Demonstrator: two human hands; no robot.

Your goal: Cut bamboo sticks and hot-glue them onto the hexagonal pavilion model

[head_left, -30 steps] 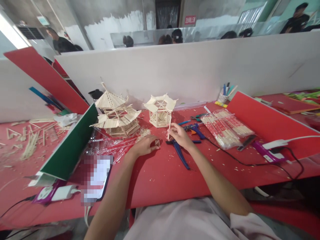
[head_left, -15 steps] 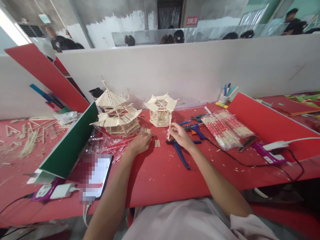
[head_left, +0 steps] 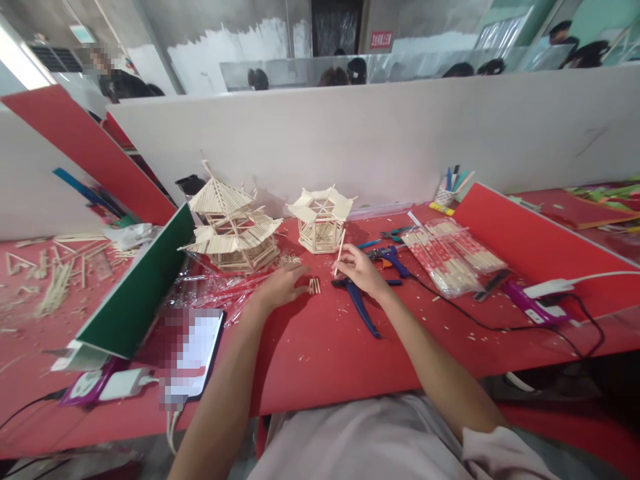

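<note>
My left hand (head_left: 281, 287) lies on the red table (head_left: 330, 347), fingers stretched toward a small bundle of short cut sticks (head_left: 315, 286) and touching it. In my right hand (head_left: 359, 267) a thin wooden stick (head_left: 339, 252) is pinched upright, just in front of the small stick pavilion (head_left: 321, 218). A larger two-tier stick pagoda (head_left: 231, 229) stands to the left of it. Blue-handled pliers (head_left: 361, 303) lie under my right wrist.
Packs of chopsticks (head_left: 453, 255) and a blue glue gun (head_left: 390, 257) lie to the right, with a black cable (head_left: 480, 323) and a purple power strip (head_left: 530, 303). A phone (head_left: 193, 353) and a green board (head_left: 137, 293) sit at the left. Plastic wrappers (head_left: 215, 290) lie before the pagoda.
My left hand drew back from the short sticks toward the pagoda, then reached out to them again. My right hand kept the stick nearly still.
</note>
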